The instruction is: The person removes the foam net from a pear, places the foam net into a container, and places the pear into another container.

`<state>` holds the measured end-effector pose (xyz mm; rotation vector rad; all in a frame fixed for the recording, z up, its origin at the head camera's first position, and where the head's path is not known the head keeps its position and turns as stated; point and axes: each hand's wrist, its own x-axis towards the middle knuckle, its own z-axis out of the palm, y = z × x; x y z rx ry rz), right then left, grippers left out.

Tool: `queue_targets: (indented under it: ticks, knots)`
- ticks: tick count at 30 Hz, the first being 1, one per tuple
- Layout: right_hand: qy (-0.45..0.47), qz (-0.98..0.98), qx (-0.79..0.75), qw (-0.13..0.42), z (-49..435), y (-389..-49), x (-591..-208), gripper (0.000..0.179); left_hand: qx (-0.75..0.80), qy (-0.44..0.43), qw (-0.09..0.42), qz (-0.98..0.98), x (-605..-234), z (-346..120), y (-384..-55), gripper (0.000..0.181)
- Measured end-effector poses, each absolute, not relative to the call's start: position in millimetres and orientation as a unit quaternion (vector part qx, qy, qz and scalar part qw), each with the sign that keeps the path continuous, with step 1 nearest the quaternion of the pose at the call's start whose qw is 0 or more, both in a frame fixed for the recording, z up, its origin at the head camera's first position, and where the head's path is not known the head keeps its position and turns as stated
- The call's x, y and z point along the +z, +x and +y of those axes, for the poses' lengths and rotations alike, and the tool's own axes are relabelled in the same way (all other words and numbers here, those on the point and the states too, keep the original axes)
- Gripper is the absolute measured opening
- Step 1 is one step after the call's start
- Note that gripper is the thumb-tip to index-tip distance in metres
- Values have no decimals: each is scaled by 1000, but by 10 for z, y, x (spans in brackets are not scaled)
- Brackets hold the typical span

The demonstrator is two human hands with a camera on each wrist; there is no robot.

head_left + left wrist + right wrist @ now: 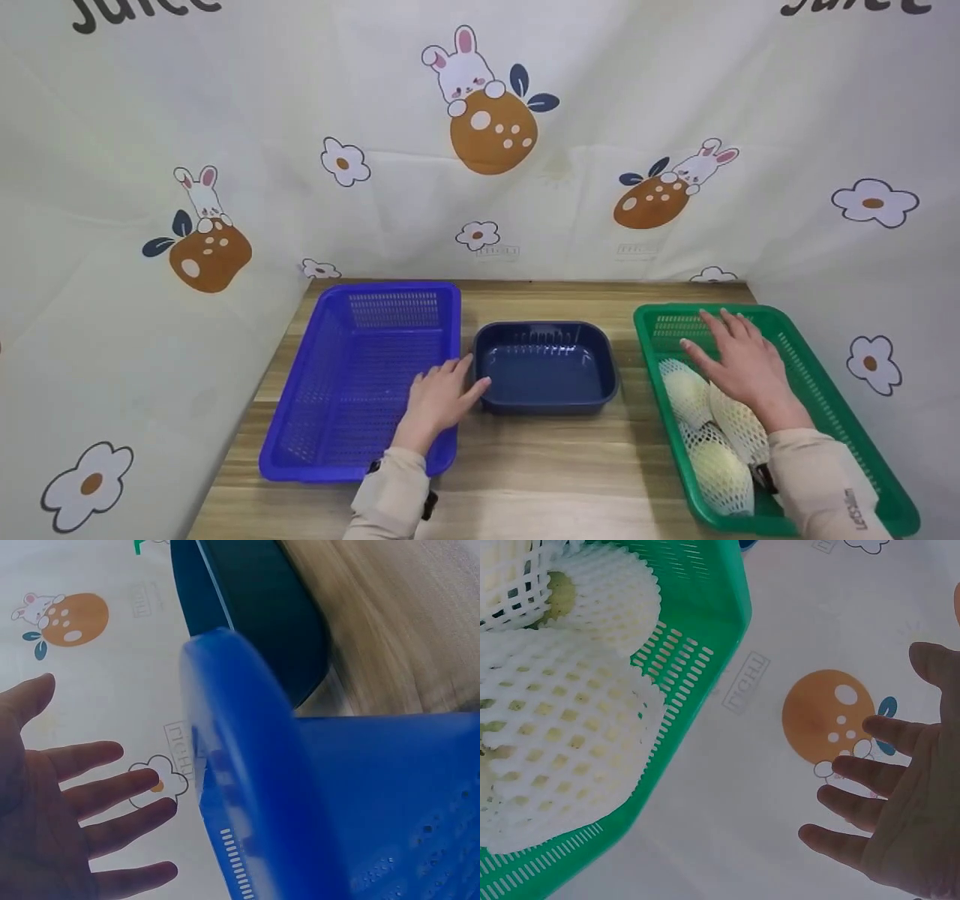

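Observation:
My left hand (441, 397), fingers spread, hovers over the right rim of a blue plastic basket (300, 390), beside a dark blue tray (551, 375). In the left wrist view this hand (82, 802) holds nothing, palm facing the basket rim (240, 720). Over a green basket (825, 390) my right hand (750, 367) is stretched out with its fingers apart. Several pale yellow fruits in white foam nets (720, 465) lie in that basket, partly covered by the hand and sleeve. The right wrist view shows the netted fruit (562, 735) up close and the right hand (900, 795) with nothing in it.
All three containers stand on a wood-grain table (540, 465). A cream cloth with rabbit and fruit prints (390, 90) hangs behind and at both sides. The dark tray sits between the two baskets, nearer the blue one.

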<state>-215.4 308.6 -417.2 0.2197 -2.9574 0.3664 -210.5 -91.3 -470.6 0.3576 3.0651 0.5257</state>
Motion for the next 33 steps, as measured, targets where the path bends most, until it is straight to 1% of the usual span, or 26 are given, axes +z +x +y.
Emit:
queue_targets:
  ticks: [14, 19, 20, 22, 25, 29, 33]
  knots:
    - [41, -991, 122, 43, 3346, -2129, -4303, 74, 170, 121, 12, 978, -4762, -901, -2093, 62]
    - [29, -992, 124, 21, 3425, -2121, -4363, 78, 179, 118, 9, 977, -4781, -905, -2093, 66]
    - [28, -992, 125, 17, 3438, -2123, -4375, 79, 177, 122, -2, 977, -4796, -908, -2094, 68]
    - [23, -992, 126, 5, 3459, -2125, -4395, 82, 180, 122, -4, 976, -4803, -911, -2092, 69]
    - [15, -991, 129, -16, 3494, -2122, -4425, 86, 184, 123, -6, 975, -4822, -913, -2097, 65]
    - [7, -989, 138, -47, 3548, -2102, -4468, 86, 183, 118, 8, 976, -4825, -912, -2104, 59]
    - [1, -988, 142, -68, 3602, -2085, -4528, 88, 168, 119, 18, 978, -4814, -914, -2100, 60]
